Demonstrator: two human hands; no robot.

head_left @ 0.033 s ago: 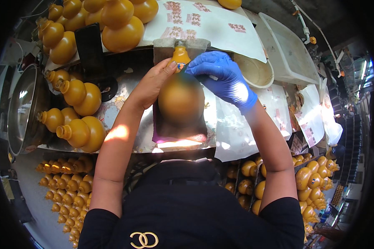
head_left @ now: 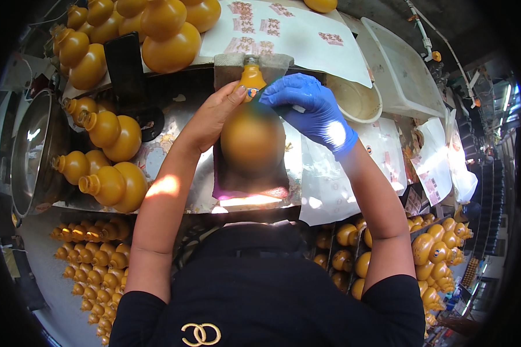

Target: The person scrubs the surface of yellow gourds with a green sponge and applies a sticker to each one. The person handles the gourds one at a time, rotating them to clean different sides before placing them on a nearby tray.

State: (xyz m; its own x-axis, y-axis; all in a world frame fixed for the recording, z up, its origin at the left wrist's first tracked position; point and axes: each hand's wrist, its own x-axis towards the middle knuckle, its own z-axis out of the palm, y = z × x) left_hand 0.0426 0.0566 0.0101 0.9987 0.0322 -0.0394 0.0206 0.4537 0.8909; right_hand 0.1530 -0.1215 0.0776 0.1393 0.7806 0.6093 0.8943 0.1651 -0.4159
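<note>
Worktable (head_left: 200, 182), bottle (head_left: 253, 139) lengthwise, neck (head_left: 250, 61) farthest away

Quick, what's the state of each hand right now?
Left hand: holding the yellow gourd-shaped bottle near its top.
Right hand: gloved, fingers bent beside the bottle; grip can't be told.

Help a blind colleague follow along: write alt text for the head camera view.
A person's bare left hand holds the upper bulb of a yellow gourd-shaped bottle while the blue-gloved right hand is poised near its narrow waist. More such bottles and a metal basin are to the left.
</note>
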